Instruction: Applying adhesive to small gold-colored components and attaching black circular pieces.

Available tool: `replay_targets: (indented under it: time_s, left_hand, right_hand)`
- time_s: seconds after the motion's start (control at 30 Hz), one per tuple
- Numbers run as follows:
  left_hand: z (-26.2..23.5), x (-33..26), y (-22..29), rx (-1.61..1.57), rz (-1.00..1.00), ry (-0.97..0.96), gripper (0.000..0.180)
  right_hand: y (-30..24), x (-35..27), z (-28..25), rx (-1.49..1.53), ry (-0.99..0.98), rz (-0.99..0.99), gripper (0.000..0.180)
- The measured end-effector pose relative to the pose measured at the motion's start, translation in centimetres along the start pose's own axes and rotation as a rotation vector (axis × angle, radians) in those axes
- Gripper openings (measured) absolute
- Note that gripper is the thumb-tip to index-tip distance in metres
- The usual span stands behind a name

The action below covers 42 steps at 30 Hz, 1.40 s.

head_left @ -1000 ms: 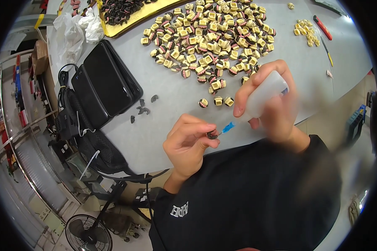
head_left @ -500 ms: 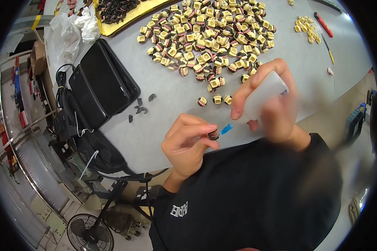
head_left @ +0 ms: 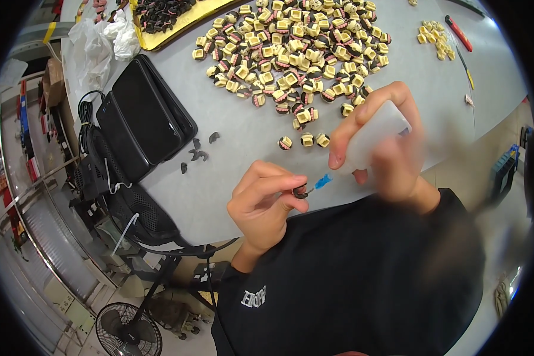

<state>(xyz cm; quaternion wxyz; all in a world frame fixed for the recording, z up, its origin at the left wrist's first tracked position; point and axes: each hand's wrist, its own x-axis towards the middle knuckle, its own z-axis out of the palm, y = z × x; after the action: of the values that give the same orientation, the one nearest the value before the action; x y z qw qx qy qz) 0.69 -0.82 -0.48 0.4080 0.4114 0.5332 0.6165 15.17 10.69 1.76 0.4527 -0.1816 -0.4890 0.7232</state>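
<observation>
Near the table's front edge, my left hand (head_left: 261, 204) pinches a small dark curved piece (head_left: 301, 191) between thumb and fingertips. My right hand (head_left: 397, 142) is wrapped round a translucent white squeeze bottle (head_left: 365, 137), tilted down to the left. Its blue needle tip (head_left: 323, 181) points at the dark piece; the thin needle end is at or just beside it, and I cannot tell if they touch. Part of my right hand is blurred. Beyond my hands lie three small cream, black and pink pieces (head_left: 307, 139) in a row.
A large heap of similar cream, black and pink pieces (head_left: 296, 53) covers the far middle. A yellow tray (head_left: 155, 43) holds dark pieces. Black flat devices (head_left: 142, 118) with cables stand left, beside loose dark bits (head_left: 199, 155). A red-handled tool (head_left: 458, 34) and cream parts (head_left: 434, 37) lie far right.
The bottle's needle tip has shifted very slightly against the dark piece, which is turned a little in my left fingertips. Both grips stay the same.
</observation>
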Motion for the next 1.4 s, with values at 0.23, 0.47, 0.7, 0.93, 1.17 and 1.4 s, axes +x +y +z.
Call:
replay_targets:
  time_s: [0.23,0.47,0.7,0.93,1.17,1.4]
  left_hand:
    - [0.0,-0.09,0.36,-0.105,-0.075,0.001,0.028]
    - [-0.1,-0.13,0.13,-0.092,-0.063,0.005,0.028]
    - [-0.04,0.04,0.18,-0.065,-0.049,-0.006,0.028]
    - [0.0,0.12,0.18,-0.047,-0.031,-0.003,0.028]
    - [-0.13,-0.09,-0.07,-0.066,-0.019,0.014,0.029]
    - [-0.14,0.02,-0.06,-0.07,-0.006,-0.003,0.028]
  right_hand:
    - [0.02,-0.18,-0.09,0.029,-0.027,0.014,0.031]
    - [-0.01,-0.1,-0.21,-0.022,-0.005,0.003,0.033]
    - [0.12,-0.36,-0.08,-0.067,0.038,-0.046,0.037]
    - [0.09,-0.48,-0.04,-0.099,0.044,-0.058,0.039]
    - [0.29,-0.65,-0.29,-0.106,0.062,-0.085,0.038]
    - [0.39,-0.72,-0.09,-0.082,0.023,-0.092,0.038]
